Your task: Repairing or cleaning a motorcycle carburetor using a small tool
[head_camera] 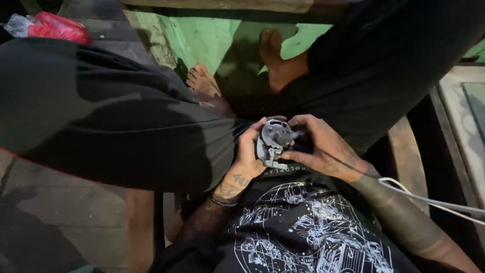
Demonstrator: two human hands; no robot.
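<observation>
Grip check: small grey cast-metal round mechanical part [273, 143] held over my lap, between both hands.
Left hand [248, 156] cups its rim; right hand [323, 146] pinches the front. Judged rigid, dense, sharp-edged; rim hold safest.

The floor [202, 38] below is painted pale green, its coat worn and streaked with darker patches, and it catches most of the light in the scene. Along its top edge runs a pale, weathered ledge [227, 5]. To the left lie dark grey wooden planks [60, 202], dull and in shadow, with a few small specks near the upper part. In the top left corner sits a red plastic bag [58, 26] beside a scrap of clear plastic [17, 23]. On the right stands a worn wooden frame [457, 116] with a greyish-green panel [477, 108] set in it, and a bare plank [404, 146] beside it. The light is dim and uneven, with deep shadows.
</observation>
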